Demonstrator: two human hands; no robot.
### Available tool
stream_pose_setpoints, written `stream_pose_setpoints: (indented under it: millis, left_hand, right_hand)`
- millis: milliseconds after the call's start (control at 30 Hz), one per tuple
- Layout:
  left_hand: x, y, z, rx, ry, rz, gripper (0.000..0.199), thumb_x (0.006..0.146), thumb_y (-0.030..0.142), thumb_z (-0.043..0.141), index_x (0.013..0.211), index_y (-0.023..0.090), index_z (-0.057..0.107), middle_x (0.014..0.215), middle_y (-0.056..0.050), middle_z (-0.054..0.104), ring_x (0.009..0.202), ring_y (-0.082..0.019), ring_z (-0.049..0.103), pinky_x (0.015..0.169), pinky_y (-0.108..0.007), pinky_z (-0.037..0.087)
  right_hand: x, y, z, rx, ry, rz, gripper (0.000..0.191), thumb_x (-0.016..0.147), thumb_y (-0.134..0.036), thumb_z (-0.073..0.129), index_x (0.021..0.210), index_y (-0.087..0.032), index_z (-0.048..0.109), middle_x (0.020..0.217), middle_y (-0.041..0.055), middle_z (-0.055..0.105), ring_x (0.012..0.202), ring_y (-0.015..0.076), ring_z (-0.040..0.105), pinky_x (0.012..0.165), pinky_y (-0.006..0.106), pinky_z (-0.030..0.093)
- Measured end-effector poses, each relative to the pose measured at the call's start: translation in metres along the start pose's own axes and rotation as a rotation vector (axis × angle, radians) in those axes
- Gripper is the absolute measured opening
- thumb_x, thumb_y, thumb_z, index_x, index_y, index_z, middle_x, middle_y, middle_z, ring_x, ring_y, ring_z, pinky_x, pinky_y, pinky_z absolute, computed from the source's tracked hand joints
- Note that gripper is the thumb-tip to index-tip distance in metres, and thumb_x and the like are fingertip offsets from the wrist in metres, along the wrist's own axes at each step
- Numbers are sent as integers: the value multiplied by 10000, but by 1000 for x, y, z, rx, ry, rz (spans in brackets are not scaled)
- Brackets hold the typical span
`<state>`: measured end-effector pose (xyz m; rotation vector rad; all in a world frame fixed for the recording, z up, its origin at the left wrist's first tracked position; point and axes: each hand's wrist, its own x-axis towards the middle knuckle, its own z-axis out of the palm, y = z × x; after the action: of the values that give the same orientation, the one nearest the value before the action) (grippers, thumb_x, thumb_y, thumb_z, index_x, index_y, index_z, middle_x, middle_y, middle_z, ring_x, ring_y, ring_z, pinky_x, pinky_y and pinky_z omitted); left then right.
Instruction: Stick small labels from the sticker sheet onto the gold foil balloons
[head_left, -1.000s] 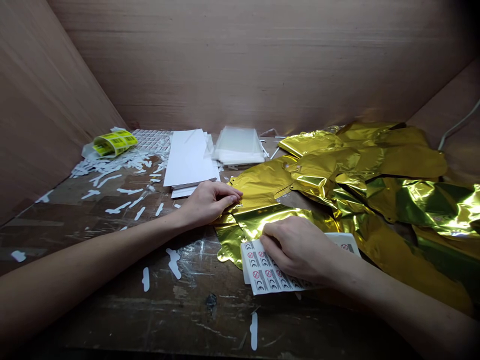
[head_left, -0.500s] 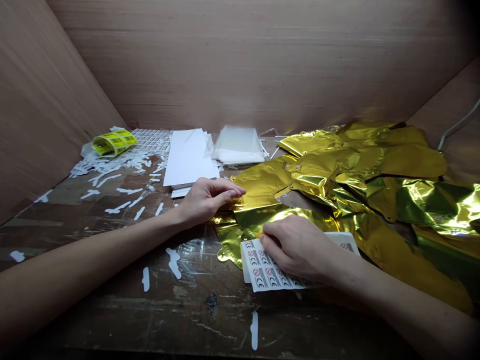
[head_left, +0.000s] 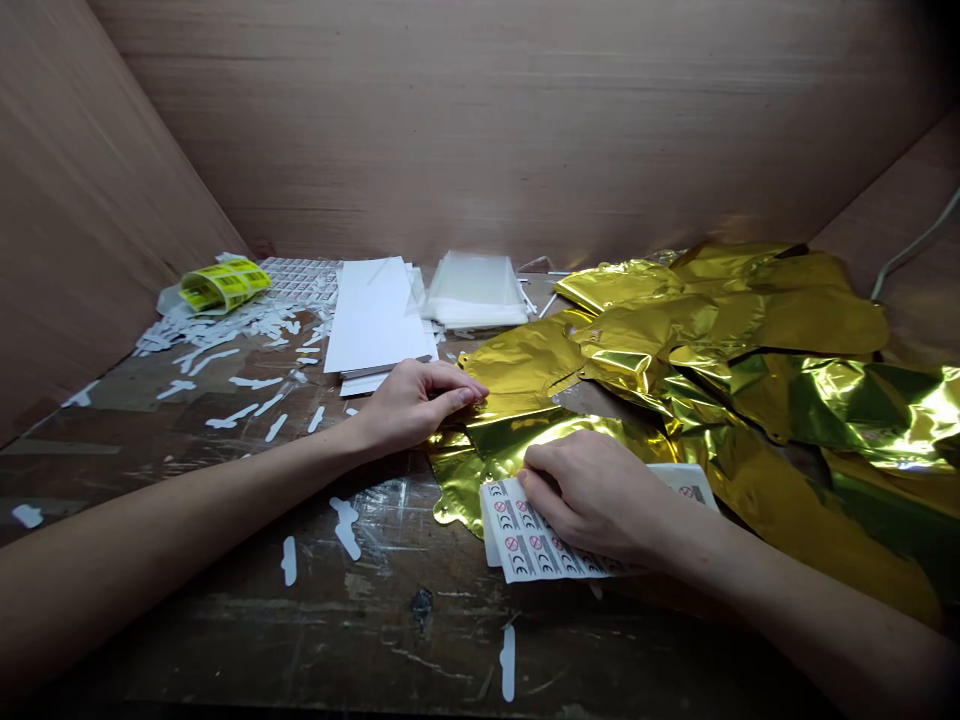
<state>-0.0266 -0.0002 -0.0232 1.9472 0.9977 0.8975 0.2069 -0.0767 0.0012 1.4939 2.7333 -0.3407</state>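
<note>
My right hand (head_left: 589, 488) is closed on a sheet of stickers (head_left: 529, 545) printed with CE marks and red prohibition signs. The sheet lies over the near part of several flat gold foil balloons (head_left: 525, 360), with a second white layer showing under its left edge. My left hand (head_left: 420, 402) reaches to the left edge of the foil, thumb and fingers pressed together. What sits between those fingertips, if anything, is too small to make out.
White cards (head_left: 379, 315) and a stack of clear plastic sleeves (head_left: 476, 290) lie at the back. Farther left are a curled yellow label strip (head_left: 225, 283), more printed sticker sheets (head_left: 300, 275) and scattered white paper scraps (head_left: 240, 415). Wooden panels (head_left: 480, 130) enclose the table.
My left hand has shifted very slightly down and left, its fingertips still together. The right hand and sticker sheet look almost unmoved; the whole view has drifted slightly.
</note>
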Motion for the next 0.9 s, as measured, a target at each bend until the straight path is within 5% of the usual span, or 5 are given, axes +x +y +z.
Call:
stream_pose_setpoints:
  millis: [900]
  left_hand:
    - [-1, -1, 0, 89, -18, -74, 247, 882, 360, 661, 945, 178, 815, 1012, -82, 798, 948, -230, 740, 837, -340, 595]
  right_hand:
    - [-1, 1, 1, -13, 12, -22, 362, 987, -323, 425, 679, -165, 529, 630, 20, 540, 566, 116, 299, 604, 329, 173]
